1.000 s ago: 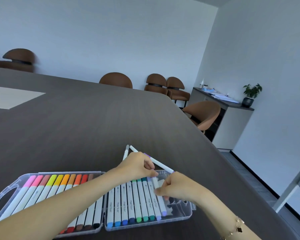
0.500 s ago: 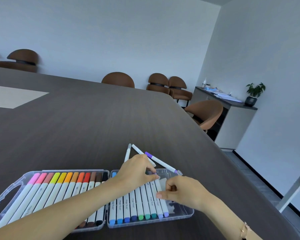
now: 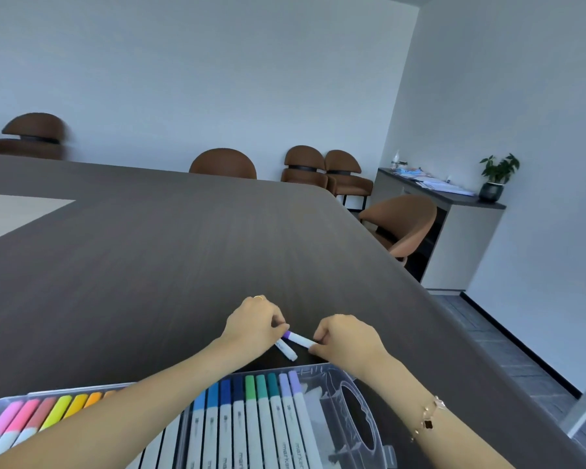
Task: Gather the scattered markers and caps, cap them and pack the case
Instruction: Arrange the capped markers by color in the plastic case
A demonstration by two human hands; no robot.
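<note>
Both hands (image 3: 254,328) now beyond the case (image 3: 349,401), on the purple marker (image 3: 300,339).

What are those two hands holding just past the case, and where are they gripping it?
A purple marker, held between both hands: the left hand pinches its purple-capped end, the right hand its white end. A second white marker pokes out under the left hand.

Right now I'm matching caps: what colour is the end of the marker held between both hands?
Purple, on the marker; head view.
</note>
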